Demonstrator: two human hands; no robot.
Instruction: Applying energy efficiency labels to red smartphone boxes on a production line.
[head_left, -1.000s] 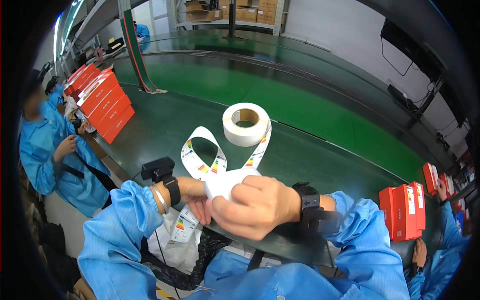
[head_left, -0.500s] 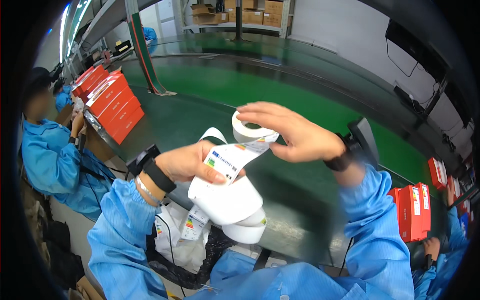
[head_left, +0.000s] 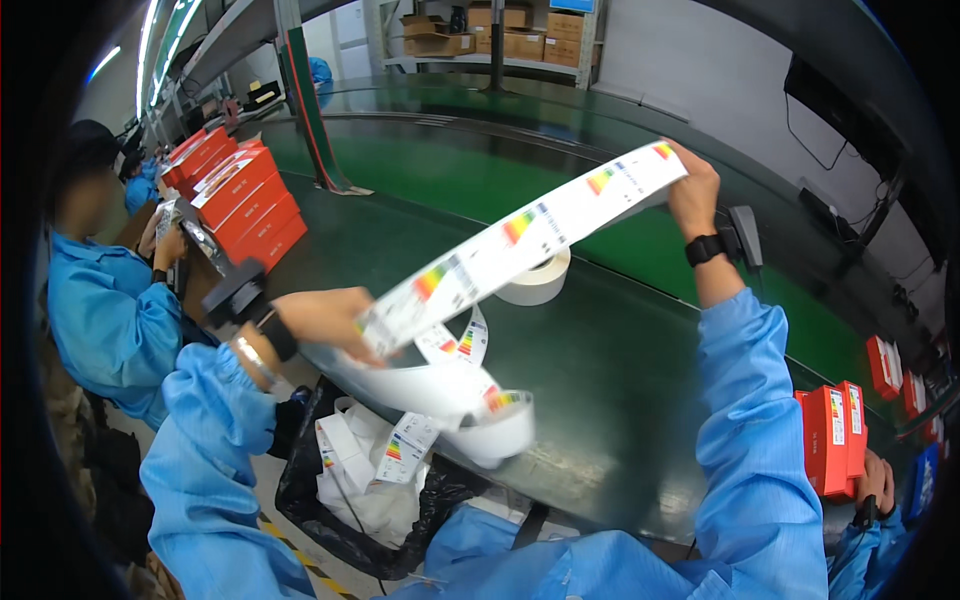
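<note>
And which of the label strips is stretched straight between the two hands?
The long strip, rising from the left hand to the right hand; the curled strips show below it, and short pieces lie in the black bag.

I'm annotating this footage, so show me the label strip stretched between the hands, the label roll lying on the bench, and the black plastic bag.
Label strip (head_left: 528, 240): head view, middle of its printed face.
Label roll (head_left: 536, 292): head view, its white outer side.
Black plastic bag (head_left: 446, 496): head view, its right rim.
</note>
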